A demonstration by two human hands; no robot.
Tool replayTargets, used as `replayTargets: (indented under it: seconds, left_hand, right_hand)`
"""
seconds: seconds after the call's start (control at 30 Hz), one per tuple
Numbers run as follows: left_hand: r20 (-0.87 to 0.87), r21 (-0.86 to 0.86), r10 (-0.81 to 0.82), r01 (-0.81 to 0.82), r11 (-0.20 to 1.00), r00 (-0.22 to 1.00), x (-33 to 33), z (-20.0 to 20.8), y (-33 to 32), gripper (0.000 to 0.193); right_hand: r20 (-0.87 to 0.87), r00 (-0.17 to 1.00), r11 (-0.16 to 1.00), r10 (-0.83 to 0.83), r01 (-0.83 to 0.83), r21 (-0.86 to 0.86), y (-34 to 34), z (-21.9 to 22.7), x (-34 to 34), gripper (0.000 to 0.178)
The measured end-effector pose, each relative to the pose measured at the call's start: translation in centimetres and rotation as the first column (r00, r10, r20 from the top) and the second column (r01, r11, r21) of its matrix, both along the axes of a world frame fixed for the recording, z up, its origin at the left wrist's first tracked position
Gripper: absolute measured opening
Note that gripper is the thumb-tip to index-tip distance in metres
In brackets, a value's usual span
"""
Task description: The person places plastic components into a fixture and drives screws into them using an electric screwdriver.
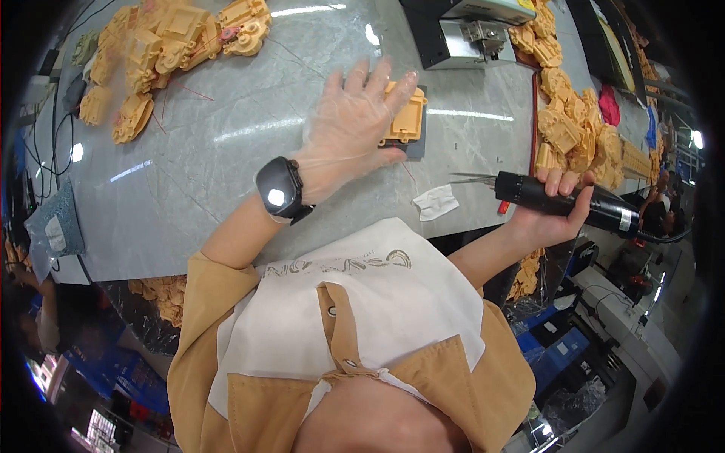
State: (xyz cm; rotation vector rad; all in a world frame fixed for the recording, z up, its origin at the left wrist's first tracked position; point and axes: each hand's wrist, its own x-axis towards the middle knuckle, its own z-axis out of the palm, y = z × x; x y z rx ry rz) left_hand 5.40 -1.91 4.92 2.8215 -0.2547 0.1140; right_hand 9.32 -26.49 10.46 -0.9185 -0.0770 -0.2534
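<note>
At the left edge of our grey counter (pixel 226 98) we have a clear bag (pixel 57 226) of small blue bits with a white label on it. In the far left corner sits a heap of yellow plastic parts (pixel 177 34), several touching or overlapping, with thin red wires (pixel 198 93) trailing from it onto the counter.

Further right, our left hand (pixel 351 124), in a clear glove and with a black watch (pixel 278 189) at the wrist, lies with fingers spread. Its index finger overlaps the yellow housing (pixel 408 121) and its thumb rests along the housing's near side; how hard they press we cannot tell. The housing lies on a dark flat block (pixel 415 149), about midway between the counter's left and right edges. Nearer to us, toward the near edge, lies a crumpled white slip (pixel 436 202). Toward the far edge stands a boxy metal machine (pixel 472 41).

On the right, our bare right hand (pixel 545 224) has its fingers and thumb wrapped around a black cylindrical tool (pixel 536 194), tilted slightly, its cord end off to the right. Thin metal tips (pixel 474 179) show at its left end, and a small red piece (pixel 504 206) just below it. Along the counter's right edge runs another heap of yellow pieces (pixel 563 128), with a pink cloth (pixel 609 104) beside it.
</note>
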Motion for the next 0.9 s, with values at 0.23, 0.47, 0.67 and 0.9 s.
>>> replayTargets:
  seconds: [0.23,0.47,0.67,0.9]
  left_hand:
    - [0.080,-0.229,-0.216,0.229,0.946,0.973,0.5,-1.3,1.9,0.096]
    - [0.083,-0.509,-0.229,0.239,0.827,0.970,-0.9,-2.4,3.1,0.086]
    - [0.072,-0.149,-0.171,0.180,0.972,0.983,-1.2,-0.6,2.2,0.086]
    - [0.234,-0.509,-0.087,0.198,0.837,0.968,-2.0,-0.4,2.6,0.084]
  right_hand:
    - [-0.011,1.000,1.000,-0.001,0.001,-0.008,-0.3,-0.7,-0.3,0.023]
    - [-0.040,0.999,1.000,-0.003,0.002,-0.024,0.5,-1.1,0.2,0.023]
    - [0.089,0.989,0.993,-0.121,0.122,-0.001,2.5,-0.6,6.4,0.032]
    - [0.399,0.914,0.943,-0.078,0.197,-0.269,6.9,1.5,12.4,0.033]
